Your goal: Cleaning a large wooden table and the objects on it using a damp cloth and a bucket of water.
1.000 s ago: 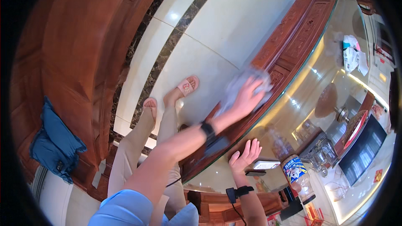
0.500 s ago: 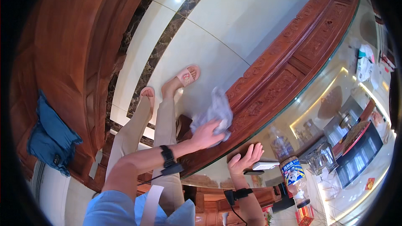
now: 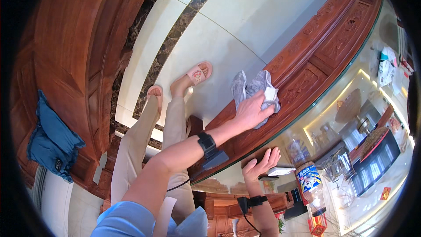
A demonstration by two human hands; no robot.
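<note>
My left hand (image 3: 251, 113) is closed around a crumpled grey cloth (image 3: 248, 88). The cloth lies against the carved reddish-brown wooden side (image 3: 302, 79) of a long table, with loose folds hanging over its edge. My right hand (image 3: 262, 165) is open, fingers stretched, at the edge of the glass tabletop (image 3: 285, 134), and seems to rest there. Beside its fingertips lies a small white flat object (image 3: 280, 171). Just past that stands a clear plastic jar (image 3: 310, 184) with a blue label. Both wrists wear black straps with small devices and cables.
Farther along the glass are a dark tray (image 3: 376, 166), glassware (image 3: 337, 162) and a white-and-teal packet (image 3: 387, 68). A red box (image 3: 317, 224) sits near the jar. At left, a blue cushion (image 3: 52, 136) rests on a wooden seat (image 3: 66, 70). My feet in pink slippers (image 3: 197, 73) stand on pale tiles.
My left hand has moved right and farther along the table's wooden side, carrying the cloth with it. My right hand has stayed nearly in place on the glass.
</note>
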